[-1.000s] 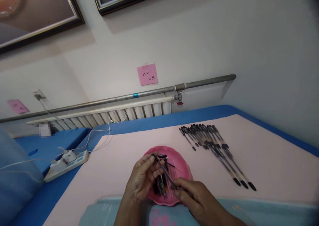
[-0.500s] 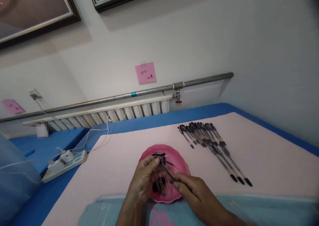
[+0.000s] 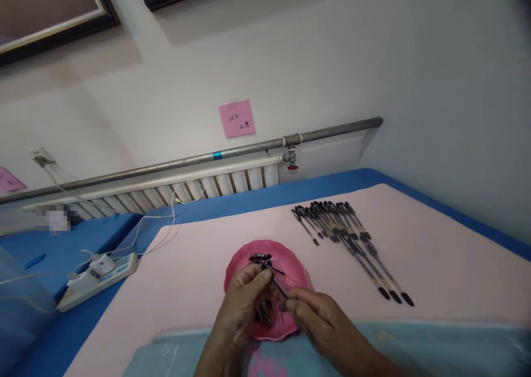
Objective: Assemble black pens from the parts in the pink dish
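Note:
Above a pink scalloped plate (image 3: pixel 232 267), my left hand (image 3: pixel 244 297) and my right hand (image 3: pixel 313 316) grip one slim dark pen (image 3: pixel 279 288) between them. Fingers of my left hand pinch its upper end, while those of my right hand close around the lower end. On the plate lie a black pen cap (image 3: pixel 260 257), a thin refill with an orange tip (image 3: pixel 277 270), clear tubes (image 3: pixel 280 266) and small dark parts (image 3: pixel 264 313), partly covered by my hands. Many black-capped pens (image 3: pixel 332 219) lie in a fanned row right of the plate, with several longer ones (image 3: pixel 375 269) nearer me.
A pink sheet (image 3: pixel 174 277) covers the blue table (image 3: pixel 332 182). At the left sits a white power strip (image 3: pixel 99 283) with plugs and cables. Pale blue cloth (image 3: pixel 178 355) lies along the near edge. A radiator (image 3: pixel 232 180) and pipe (image 3: pixel 174 168) run along the wall.
The view has shifted slightly, moving the scene a little left. Both hands still hold the pen over the plate, and the visible stretch of pen between them looks a little shorter.

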The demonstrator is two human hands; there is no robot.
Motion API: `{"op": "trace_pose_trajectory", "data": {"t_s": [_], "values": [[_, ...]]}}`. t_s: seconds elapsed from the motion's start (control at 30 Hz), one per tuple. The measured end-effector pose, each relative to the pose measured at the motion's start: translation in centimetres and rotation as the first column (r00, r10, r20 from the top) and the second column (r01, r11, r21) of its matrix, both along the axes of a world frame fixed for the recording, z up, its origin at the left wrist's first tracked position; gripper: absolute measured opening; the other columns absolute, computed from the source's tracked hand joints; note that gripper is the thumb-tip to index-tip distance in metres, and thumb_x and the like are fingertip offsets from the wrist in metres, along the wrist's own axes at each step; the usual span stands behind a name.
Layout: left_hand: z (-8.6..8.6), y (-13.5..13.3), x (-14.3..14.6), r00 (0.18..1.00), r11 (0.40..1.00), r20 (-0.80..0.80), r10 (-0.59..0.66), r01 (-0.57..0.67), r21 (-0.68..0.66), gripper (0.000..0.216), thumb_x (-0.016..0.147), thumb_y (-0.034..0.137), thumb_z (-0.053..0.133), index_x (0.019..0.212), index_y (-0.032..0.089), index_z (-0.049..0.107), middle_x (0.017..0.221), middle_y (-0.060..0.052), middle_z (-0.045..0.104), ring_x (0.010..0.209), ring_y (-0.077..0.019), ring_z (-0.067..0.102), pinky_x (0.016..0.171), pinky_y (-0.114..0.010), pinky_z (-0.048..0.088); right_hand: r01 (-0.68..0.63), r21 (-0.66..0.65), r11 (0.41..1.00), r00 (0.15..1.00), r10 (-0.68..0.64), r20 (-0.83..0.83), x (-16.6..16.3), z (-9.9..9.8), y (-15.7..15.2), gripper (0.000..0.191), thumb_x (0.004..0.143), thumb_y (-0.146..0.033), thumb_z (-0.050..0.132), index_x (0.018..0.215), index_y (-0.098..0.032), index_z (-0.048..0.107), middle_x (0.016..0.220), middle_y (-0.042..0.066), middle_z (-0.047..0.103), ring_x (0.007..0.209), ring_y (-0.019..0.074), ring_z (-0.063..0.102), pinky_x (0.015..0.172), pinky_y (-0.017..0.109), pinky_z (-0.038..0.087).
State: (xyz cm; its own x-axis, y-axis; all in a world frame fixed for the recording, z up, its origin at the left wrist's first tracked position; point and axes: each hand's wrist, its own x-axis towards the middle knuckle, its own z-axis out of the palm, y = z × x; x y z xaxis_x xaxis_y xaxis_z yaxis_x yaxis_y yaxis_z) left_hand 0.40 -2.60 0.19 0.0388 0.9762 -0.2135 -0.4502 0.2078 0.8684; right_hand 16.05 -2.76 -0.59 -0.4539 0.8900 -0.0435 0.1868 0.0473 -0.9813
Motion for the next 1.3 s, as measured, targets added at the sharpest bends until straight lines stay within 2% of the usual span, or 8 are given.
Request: {"op": "trace_pose_trajectory", "data": {"t_s": [0.2, 0.4, 0.57, 0.67, 0.73, 0.87, 1.07, 1.3], "values": [[-0.3, -0.1, 0.4, 0.999, 1.0, -0.027, -0.023, 0.023, 0.002, 0.022, 0.072, 0.032, 0.068, 0.066, 0.015, 0.056, 0.051, 0.0, 0.06, 0.042, -0.0093, 0.052, 0.042, -0.019, 0.038, -0.013, -0.12, 0.993, 0.997, 0.003, -0.081, 0.1, -0.3, 0.0, 0.034, 0.082, -0.048, 0.049, 0.062, -0.02, 0.048, 0.046, -0.007, 0.036, 0.042, 0.0079, 0.033, 0.042, 0.021, 0.025], [-0.3, -0.2, 0.6, 0.999, 0.999, -0.02, -0.029, 0.03, 0.033, 0.021, 0.071, 0.031, 0.069, 0.068, 0.015, 0.056, 0.05, 0.002, 0.056, 0.042, -0.0072, 0.049, 0.043, -0.018, 0.036, -0.04, -0.222, 0.974, 0.988, 0.005, -0.156, -0.3, -0.2, -0.3, 0.037, 0.083, -0.049, 0.047, 0.061, -0.02, 0.043, 0.042, -0.009, 0.034, 0.034, 0.0056, 0.028, 0.036, 0.021, 0.021], [-0.4, -0.3, 1.2, 0.999, 0.999, -0.029, -0.033, 0.034, 0.003, 0.026, 0.069, 0.035, 0.07, 0.063, 0.015, 0.055, 0.048, 0.003, 0.054, 0.04, -0.0057, 0.044, 0.042, -0.018, 0.031, -0.049, -0.308, 0.95, 0.964, -0.036, -0.264, -0.7, -0.3, -0.1, 0.038, 0.08, -0.05, 0.049, 0.058, -0.021, 0.039, 0.039, -0.01, 0.033, 0.03, 0.0035, 0.024, 0.031, 0.019, 0.017], [0.0, -0.2, 1.8, 0.997, 0.999, 0.053, -0.05, 0.05, 0.01, 0.029, 0.07, 0.041, 0.068, 0.074, 0.013, 0.062, 0.05, 0.003, 0.052, 0.044, -0.0065, 0.045, 0.046, -0.019, 0.033, -0.072, -0.415, 0.907, 0.928, -0.092, -0.361, -0.8, 0.0, 0.4, 0.035, 0.078, -0.049, 0.05, 0.06, -0.02, 0.04, 0.04, -0.011, 0.032, 0.029, 0.0019, 0.019, 0.03, 0.017, 0.012], [0.3, -0.1, 2.1, 0.99, 0.999, 0.143, -0.012, 0.007, 0.037, 0.034, 0.072, 0.045, 0.064, 0.083, 0.013, 0.065, 0.051, 0.003, 0.048, 0.048, -0.0075, 0.046, 0.048, -0.019, 0.035, -0.083, -0.461, 0.884, 0.909, -0.123, -0.399, -0.9, 0.2, 0.6, 0.03, 0.078, -0.044, 0.05, 0.063, -0.02, 0.042, 0.042, -0.012, 0.034, 0.028, 0.0011, 0.019, 0.029, 0.016, 0.011], [0.5, 0.1, 1.9, 0.979, 0.997, 0.189, 0.076, -0.081, 0.017, 0.039, 0.07, 0.046, 0.067, 0.092, 0.014, 0.065, 0.05, 0.006, 0.042, 0.046, -0.0069, 0.042, 0.045, -0.019, 0.033, -0.127, -0.493, 0.86, 0.904, -0.104, -0.415, -1.1, 0.2, 0.4, 0.025, 0.078, -0.039, 0.05, 0.064, -0.019, 0.045, 0.043, -0.011, 0.036, 0.028, 0.0004, 0.018, 0.028, 0.015, 0.011], [-0.2, 0.1, 2.1, 0.973, 0.996, 0.216, 0.08, -0.086, 0.016, 0.032, 0.067, 0.042, 0.071, 0.076, 0.012, 0.063, 0.044, 0.01, 0.029, 0.039, -0.0025, 0.027, 0.037, -0.015, 0.023, -0.179, -0.5, 0.847, 0.878, -0.092, -0.47, -1.3, 0.0, 0.0, 0.03, 0.076, -0.042, 0.054, 0.06, -0.019, 0.042, 0.041, -0.011, 0.035, 0.028, -0.0003, 0.017, 0.028, 0.014, 0.011], [-0.3, -0.2, 2.8, 0.973, 0.994, 0.212, 0.088, -0.099, 0.042, 0.029, 0.069, 0.04, 0.07, 0.074, 0.013, 0.061, 0.041, 0.009, 0.032, 0.037, -0.0023, 0.029, 0.036, -0.015, 0.022, -0.194, -0.476, 0.858, 0.865, -0.079, -0.495, -1.0, 0.1, -0.2, 0.034, 0.075, -0.046, 0.054, 0.059, -0.019, 0.043, 0.04, -0.011, 0.035, 0.026, 0.0002, 0.018, 0.026, 0.015, 0.012]]}}
